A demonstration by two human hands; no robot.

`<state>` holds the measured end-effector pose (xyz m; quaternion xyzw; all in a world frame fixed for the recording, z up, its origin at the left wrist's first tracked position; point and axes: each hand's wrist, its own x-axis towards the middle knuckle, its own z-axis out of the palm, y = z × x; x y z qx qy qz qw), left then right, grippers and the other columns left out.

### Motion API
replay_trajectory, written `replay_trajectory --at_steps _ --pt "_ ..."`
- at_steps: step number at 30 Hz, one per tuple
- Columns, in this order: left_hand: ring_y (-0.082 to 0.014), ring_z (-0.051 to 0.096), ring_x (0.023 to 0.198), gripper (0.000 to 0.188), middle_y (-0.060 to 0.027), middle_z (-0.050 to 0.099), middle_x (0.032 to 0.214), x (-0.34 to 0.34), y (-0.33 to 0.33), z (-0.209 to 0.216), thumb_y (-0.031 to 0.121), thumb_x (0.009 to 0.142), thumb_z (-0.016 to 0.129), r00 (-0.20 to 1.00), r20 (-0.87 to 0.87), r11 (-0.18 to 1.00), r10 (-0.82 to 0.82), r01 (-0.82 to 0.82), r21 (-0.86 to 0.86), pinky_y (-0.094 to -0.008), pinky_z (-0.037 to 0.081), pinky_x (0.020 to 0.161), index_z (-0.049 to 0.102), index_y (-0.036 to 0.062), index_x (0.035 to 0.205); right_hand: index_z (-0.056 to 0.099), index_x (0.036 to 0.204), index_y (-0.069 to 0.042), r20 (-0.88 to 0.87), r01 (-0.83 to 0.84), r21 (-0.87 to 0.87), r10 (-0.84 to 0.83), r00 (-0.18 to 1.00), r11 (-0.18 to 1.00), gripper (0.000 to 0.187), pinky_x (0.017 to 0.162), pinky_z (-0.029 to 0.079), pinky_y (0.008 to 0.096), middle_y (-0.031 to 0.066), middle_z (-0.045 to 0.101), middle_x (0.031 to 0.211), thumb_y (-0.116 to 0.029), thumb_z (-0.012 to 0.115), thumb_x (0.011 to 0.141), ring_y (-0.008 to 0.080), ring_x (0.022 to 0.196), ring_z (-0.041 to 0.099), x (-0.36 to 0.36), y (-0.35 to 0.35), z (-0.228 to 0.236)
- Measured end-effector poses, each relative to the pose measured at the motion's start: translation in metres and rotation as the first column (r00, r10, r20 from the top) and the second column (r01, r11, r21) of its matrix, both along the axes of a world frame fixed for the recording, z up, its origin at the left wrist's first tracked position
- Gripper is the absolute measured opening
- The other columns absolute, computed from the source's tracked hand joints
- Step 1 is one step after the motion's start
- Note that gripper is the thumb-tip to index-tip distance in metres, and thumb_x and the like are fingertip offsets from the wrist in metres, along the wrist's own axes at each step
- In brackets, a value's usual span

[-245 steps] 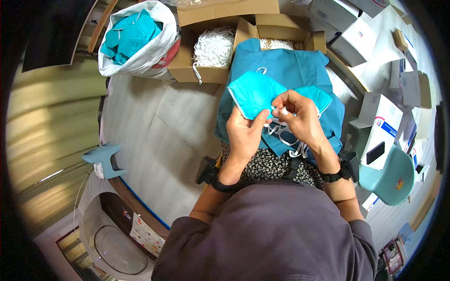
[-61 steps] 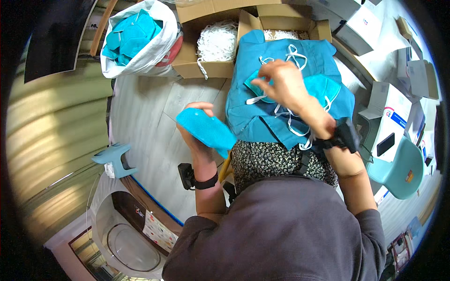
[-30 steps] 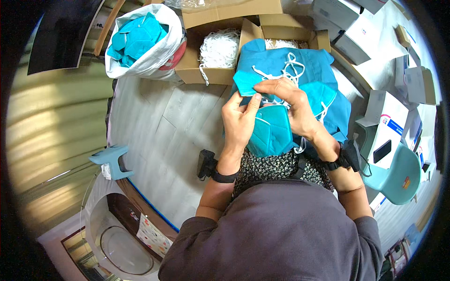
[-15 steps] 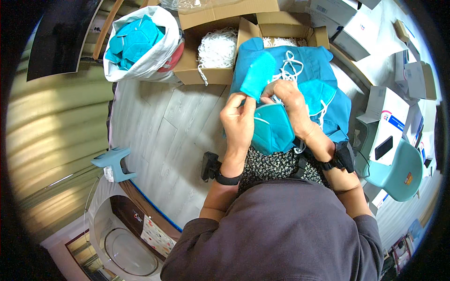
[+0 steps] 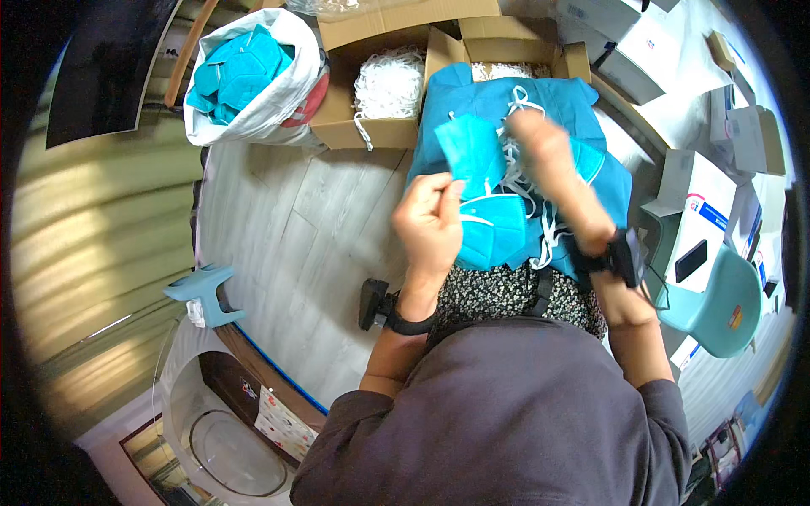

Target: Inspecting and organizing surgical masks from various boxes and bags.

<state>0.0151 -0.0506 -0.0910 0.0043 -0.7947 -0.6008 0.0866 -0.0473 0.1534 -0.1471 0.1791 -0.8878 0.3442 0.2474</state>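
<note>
My left hand (image 5: pixel 429 221) pinches the lower edge of a teal face mask (image 5: pixel 470 153) between thumb and fingers and holds it up over my lap. Just below it, a second teal mask (image 5: pixel 494 234) with a white strip lies on my lap. My right hand (image 5: pixel 542 145) is farther forward, smeared by motion, beside a bunch of white elastic straps (image 5: pixel 521 94); whether it grips one is unclear. Another teal mask (image 5: pixel 588 160) lies partly behind my right wrist. All this rests on a blue cloth (image 5: pixel 565 108) spread over my knees.
Ahead stand an open cardboard box (image 5: pixel 384 135) of white straps and a second box (image 5: pixel 576 63) with white pieces. A white sack (image 5: pixel 257 135) of teal masks is at far left. To the right are a pale teal chair (image 5: pixel 717 312), a phone (image 5: pixel 691 261) and white cartons (image 5: pixel 696 181).
My right hand has drawn away from the left, moving forward and slightly right toward the straps. The held mask has turned and shows more of its face. My left hand stays nearly still.
</note>
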Motion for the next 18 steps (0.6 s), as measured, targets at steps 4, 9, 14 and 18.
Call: replay_trajectory --at_steps 4,9,14,18 --pt "-0.0067 0.061 0.072 0.010 -0.0055 0.068 0.082 -0.009 -0.007 0.030 0.002 0.092 0.065 0.989 0.018 0.988 0.146 -0.147 0.055 -0.0199 0.048 0.063 0.062 -0.0058 0.098 0.065 0.094 -0.009 0.157 0.100 -0.024 -0.095 0.983 0.995 0.016 0.076 0.047 0.0422 0.0095 0.065 0.092 -0.005 0.066 0.078 0.0315 0.088 0.061 -0.012 0.044 0.027" --pt "-0.0050 0.056 0.075 0.020 -0.0067 0.065 0.090 -0.016 -0.002 0.018 0.004 0.097 0.059 0.980 0.002 0.959 0.197 -0.193 0.208 -0.0193 0.042 0.060 0.053 -0.0058 0.113 0.066 0.097 -0.006 0.252 0.052 -0.412 0.059 0.966 0.910 0.021 0.063 0.046 0.0317 0.0071 0.067 0.087 -0.014 0.075 0.080 0.0187 0.066 0.060 0.014 -0.012 0.064" --pt "-0.0162 0.061 0.101 0.034 -0.0135 0.063 0.109 -0.016 0.020 0.023 -0.004 0.092 0.061 0.994 -0.021 0.945 0.103 -0.091 0.313 -0.0287 0.050 0.086 0.044 -0.0052 0.122 0.061 0.093 -0.002 0.508 0.200 -0.709 0.292 0.810 0.676 0.025 0.056 0.045 0.0262 0.0039 0.061 0.075 -0.008 0.080 0.077 0.0087 0.062 0.054 0.033 -0.054 0.064" --pt "-0.0193 0.062 0.105 0.037 -0.0153 0.061 0.116 -0.020 0.017 0.019 -0.008 0.087 0.065 0.998 -0.017 0.930 0.061 -0.050 0.363 -0.0325 0.051 0.093 0.047 -0.0069 0.119 0.062 0.087 -0.003 0.302 -0.002 -0.532 0.192 0.934 0.847 0.019 0.061 0.049 0.0330 0.0096 0.062 0.075 -0.003 0.076 0.075 0.0216 0.065 0.061 0.028 -0.049 0.057"
